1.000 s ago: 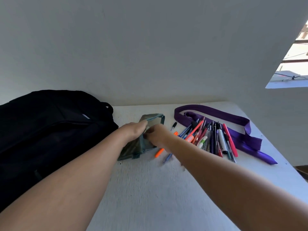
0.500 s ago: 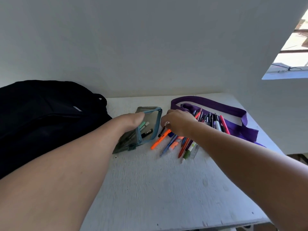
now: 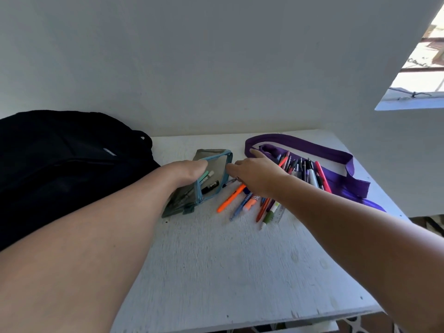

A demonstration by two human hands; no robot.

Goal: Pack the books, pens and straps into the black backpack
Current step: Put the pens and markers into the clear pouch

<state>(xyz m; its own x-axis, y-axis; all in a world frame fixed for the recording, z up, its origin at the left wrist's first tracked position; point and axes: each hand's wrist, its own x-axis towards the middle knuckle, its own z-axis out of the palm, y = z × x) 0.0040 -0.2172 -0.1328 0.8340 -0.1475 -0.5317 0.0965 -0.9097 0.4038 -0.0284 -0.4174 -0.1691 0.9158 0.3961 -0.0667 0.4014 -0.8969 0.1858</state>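
Observation:
A black backpack (image 3: 60, 169) lies at the table's left. Beside it is a grey mesh pencil pouch (image 3: 213, 164) with a teal zipper edge, its mouth held apart. My left hand (image 3: 186, 173) grips the pouch's near rim. A few pens lie inside the pouch. My right hand (image 3: 254, 173) hovers with fingers spread over a pile of pens and markers (image 3: 300, 176). An orange pen (image 3: 230, 198) and others lie loose below the hand. A purple strap (image 3: 312, 150) loops behind the pile. No books are in view.
The white table (image 3: 228, 272) ends at a front edge near the bottom of the view and a right edge past the strap. A grey wall stands right behind the table. A window opening (image 3: 420, 68) is at the upper right.
My right hand left the pouch and moved right over the pen pile, its fingers spreading. The pouch mouth now stands wider, showing pens inside. More loose pens lie below the hand.

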